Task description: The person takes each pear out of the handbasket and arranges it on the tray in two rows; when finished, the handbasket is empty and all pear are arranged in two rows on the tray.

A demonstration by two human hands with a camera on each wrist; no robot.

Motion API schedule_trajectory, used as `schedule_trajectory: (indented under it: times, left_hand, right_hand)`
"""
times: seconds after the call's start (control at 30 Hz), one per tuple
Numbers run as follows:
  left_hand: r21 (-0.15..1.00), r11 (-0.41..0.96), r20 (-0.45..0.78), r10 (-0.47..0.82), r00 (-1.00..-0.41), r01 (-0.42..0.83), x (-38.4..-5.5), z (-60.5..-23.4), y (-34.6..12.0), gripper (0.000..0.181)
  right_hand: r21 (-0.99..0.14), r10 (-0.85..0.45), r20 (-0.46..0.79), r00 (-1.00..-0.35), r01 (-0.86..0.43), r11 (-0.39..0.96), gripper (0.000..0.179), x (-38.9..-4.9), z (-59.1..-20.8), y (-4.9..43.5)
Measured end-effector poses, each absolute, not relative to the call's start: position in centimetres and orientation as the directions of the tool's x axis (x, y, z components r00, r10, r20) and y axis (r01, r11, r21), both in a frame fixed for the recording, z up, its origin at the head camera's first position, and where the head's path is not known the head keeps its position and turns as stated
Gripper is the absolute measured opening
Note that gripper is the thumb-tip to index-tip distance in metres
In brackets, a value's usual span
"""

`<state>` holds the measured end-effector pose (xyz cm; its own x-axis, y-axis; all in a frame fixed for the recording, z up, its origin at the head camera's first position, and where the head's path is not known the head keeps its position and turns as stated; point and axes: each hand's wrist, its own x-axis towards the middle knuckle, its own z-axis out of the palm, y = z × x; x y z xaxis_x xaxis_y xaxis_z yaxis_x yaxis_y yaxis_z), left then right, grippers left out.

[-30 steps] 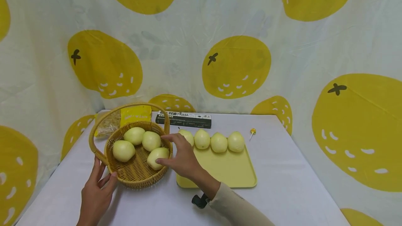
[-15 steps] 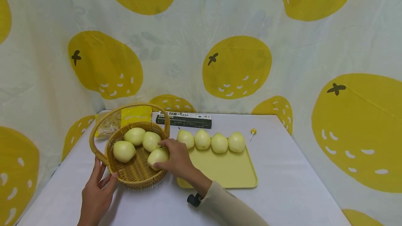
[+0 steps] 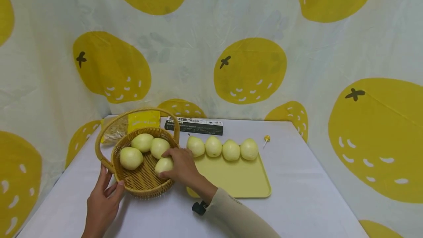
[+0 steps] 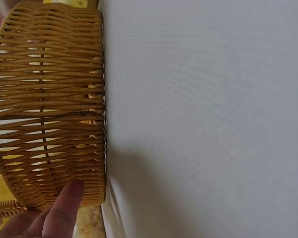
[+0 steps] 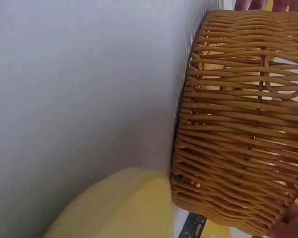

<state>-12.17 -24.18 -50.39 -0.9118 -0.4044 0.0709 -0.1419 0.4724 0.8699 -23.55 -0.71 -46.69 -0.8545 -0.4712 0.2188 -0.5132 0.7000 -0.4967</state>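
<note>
A round wicker basket (image 3: 145, 194) with a tall handle stands on the table at left, pale yellow-green pears inside. My left hand (image 3: 103, 201) holds its near left side, thumb at the rim and fingers by the handle's base. In the left wrist view one finger (image 4: 63, 210) lies against the woven wall (image 4: 49, 109). Reaching over the basket's right rim, my right hand (image 3: 181, 166) grips a pear (image 3: 164, 166) between thumb and fingers. Three other pears, such as the leftmost one (image 3: 131, 158), lie in the basket. In the right wrist view the weave (image 5: 243, 119) hides most of that hand.
A yellow tray (image 3: 238, 179) sits right of the basket, with a row of several pears (image 3: 230, 150) along its far edge. Behind are a black pasta box (image 3: 194, 126) and a yellow bag (image 3: 143, 119). A lollipop (image 3: 266, 139) lies beyond the tray's right corner.
My right hand has come left over the rim and closed its thumb and fingers round the near right pear. The left hand and basket have stayed in place.
</note>
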Motion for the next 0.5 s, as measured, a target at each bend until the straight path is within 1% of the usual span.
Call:
schedule_trajectory:
  times: [0.1,0.23,0.33,0.5]
  left_hand:
    - [0.867,0.478,0.075,-0.399,-0.914,-0.137,-12.1,-50.38,-24.17,0.09]
    - [0.869,0.475,0.07,-0.397,-0.915,-0.139,-12.02,-50.35,-24.11,0.09]
    - [0.869,0.472,0.061,-0.398,-0.915,-0.148,-12.07,-50.35,-24.07,0.089]
    - [0.862,0.48,0.059,-0.414,-0.909,-0.162,-12.21,-50.31,-24.1,0.089]
  right_hand:
    - [-0.526,-0.498,0.222,-0.838,-0.533,0.663,0.058,-23.76,-46.81,-0.81]
    - [-0.534,-0.569,0.198,-0.798,-0.575,0.62,0.059,-23.95,-46.82,-1.07]
    - [-0.53,-0.616,0.164,-0.77,-0.595,0.604,0.057,-23.93,-46.63,-1.28]
    - [-0.517,-0.642,0.13,-0.756,-0.604,0.606,0.053,-23.87,-46.15,-1.62]
